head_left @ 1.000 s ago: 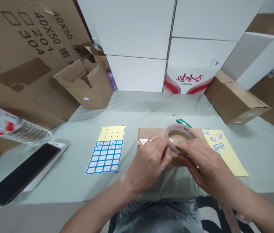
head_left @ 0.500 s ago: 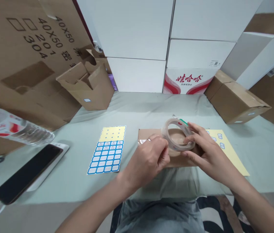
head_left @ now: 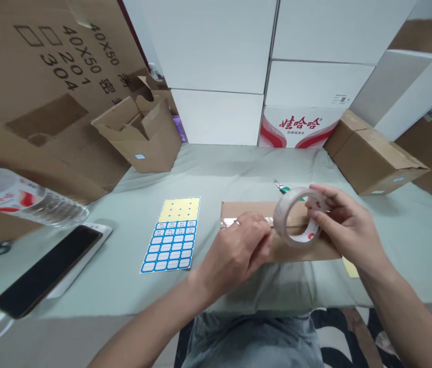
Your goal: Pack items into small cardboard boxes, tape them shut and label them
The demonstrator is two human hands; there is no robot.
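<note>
My right hand [head_left: 340, 217] grips a roll of clear tape [head_left: 287, 217] by its right side, fingers inside and outside the ring. The roll stands tilted over a small brown cardboard box [head_left: 296, 253] lying on the table. Closed, my left hand [head_left: 244, 243] rests over the middle of the box, its curled fingers on a strip of clear tape [head_left: 229, 222]. That strip shows on both sides of the hand and leads toward the roll. Its fingertips are partly hidden. Behind the roll lies a green-handled cutter [head_left: 283, 188].
Left of the box lies a blue-and-yellow label sheet [head_left: 172, 235]; a yellow sheet [head_left: 351, 267] is mostly covered at right. A phone [head_left: 49, 271] and water bottle [head_left: 28, 197] are at far left. An open carton [head_left: 154, 140] and a closed carton [head_left: 377, 153] stand farther back.
My right hand and the tape roll have moved right, away from my left hand, showing more strip between them. The cutter is less covered; the yellow sheet is more hidden.
</note>
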